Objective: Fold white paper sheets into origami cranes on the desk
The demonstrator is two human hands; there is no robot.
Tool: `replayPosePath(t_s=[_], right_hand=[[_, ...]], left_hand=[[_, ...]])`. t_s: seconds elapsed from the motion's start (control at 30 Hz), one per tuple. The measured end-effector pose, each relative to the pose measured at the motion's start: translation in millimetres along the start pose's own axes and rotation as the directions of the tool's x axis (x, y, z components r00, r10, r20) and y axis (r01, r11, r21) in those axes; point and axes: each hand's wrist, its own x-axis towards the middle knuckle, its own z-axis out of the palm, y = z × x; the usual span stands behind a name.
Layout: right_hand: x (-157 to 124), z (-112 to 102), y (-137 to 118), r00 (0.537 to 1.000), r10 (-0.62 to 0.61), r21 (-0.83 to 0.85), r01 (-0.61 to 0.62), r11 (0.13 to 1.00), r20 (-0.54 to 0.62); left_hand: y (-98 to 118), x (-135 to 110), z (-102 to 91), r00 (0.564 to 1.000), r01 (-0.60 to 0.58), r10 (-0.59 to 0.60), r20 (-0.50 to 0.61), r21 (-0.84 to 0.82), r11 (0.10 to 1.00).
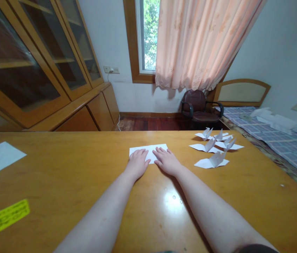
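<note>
The relation that counts is how the 2 hands sit on the white paper, which lies flat on the wooden table, straight ahead of the person, its longer direction seeming to run from left to right. The left hand covers the left part of the paper's near side and the right hand the right part, so neither is nearer: each touches it. A strip of white shows between them, and the far edge shows beyond most of the fingertips; the near edge is largely hidden. Neither hand is closed around anything. The fingers lie extended and palm down, slightly apart, on top of the paper, appearing to hold it against the table rather than pinch it; how hard they press, I cannot tell. To the right of the paper, well apart and on the right hand's side, stands a group of folded paper birds, 5 as far as the overlaps allow a count. Well to the left of the paper lies a loose sheet, and nearer the person on that side, a yellow label.
</note>
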Motion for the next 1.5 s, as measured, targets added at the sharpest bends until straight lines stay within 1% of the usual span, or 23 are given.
replayPosePath(t_s=[0.07,0.13,0.17,0.23,0.43,0.63,0.73,0.87,1.03,1.13,1.2,1.27,1.33,1.43,1.5], right_hand=[[0,-1,-2,1.0,-0.026,0.019,0.026,0.999,0.001],[-1,0,-4,1.0,-0.022,0.022,0.022,1.0,-0.007],[-1,1,-5,1.0,-0.015,0.017,0.015,1.0,-0.008],[-1,3,-7,1.0,0.007,0.002,-0.007,1.0,-0.007],[0,6,-8,0.994,0.108,-0.028,-0.107,0.994,0.017],[-1,6,-6,0.986,0.165,-0.015,-0.164,0.986,0.015],[-1,5,-4,0.978,0.206,-0.015,-0.205,0.979,0.02],[0,4,-2,0.975,0.219,-0.012,-0.218,0.976,0.037],[1,4,-1,0.975,0.212,-0.009,-0.212,0.977,0.06],[1,4,2,0.97,0.237,-0.011,-0.237,0.971,0.048],[2,5,5,0.957,0.289,-0.021,-0.289,0.957,0.03],[3,5,9,0.938,0.346,-0.032,-0.346,0.938,0.006],[4,6,14,0.91,0.413,-0.031,-0.415,0.909,-0.041],[6,6,19,0.849,0.52,-0.01,-0.523,0.852,-0.09],[7,5,21,0.83,0.548,-0.005,-0.552,0.834,-0.101]], left_hand=[[1,-1,2.3,0.997,-0.033,0.032,0.073,0.018,0.999],[1,-1,4.2,0.987,-0.065,0.061,0.151,0.021,0.998],[1,-2,5.0,0.982,-0.07,0.065,0.177,0.024,0.997],[-1,-2,6.4,0.98,-0.057,0.049,0.195,0.036,0.998],[-6,-1,10.2,0.981,0.074,-0.085,0.172,0.071,0.995],[-14,1,10.4,0.962,0.227,-0.235,0.137,0.074,0.971],[-18,3,8.8,0.94,0.304,-0.311,0.139,0.074,0.95],[-24,5,6.7,0.892,0.421,-0.428,0.143,0.075,0.904],[-33,5,6.9,0.87,0.476,-0.48,0.114,0.065,0.877],[-38,5,6.2,0.826,0.555,-0.558,0.081,0.061,0.83],[-41,5,5.0,0.797,0.599,-0.602,0.052,0.061,0.798],[-43,5,3.7,0.776,0.628,-0.63,0.019,0.063,0.776],[-45,6,2.7,0.768,0.64,-0.64,-0.011,0.065,0.766],[-47,6,1.6,0.765,0.644,-0.642,-0.052,0.066,0.763],[-49,5,0.6,0.757,0.654,-0.649,-0.082,0.064,0.754]])
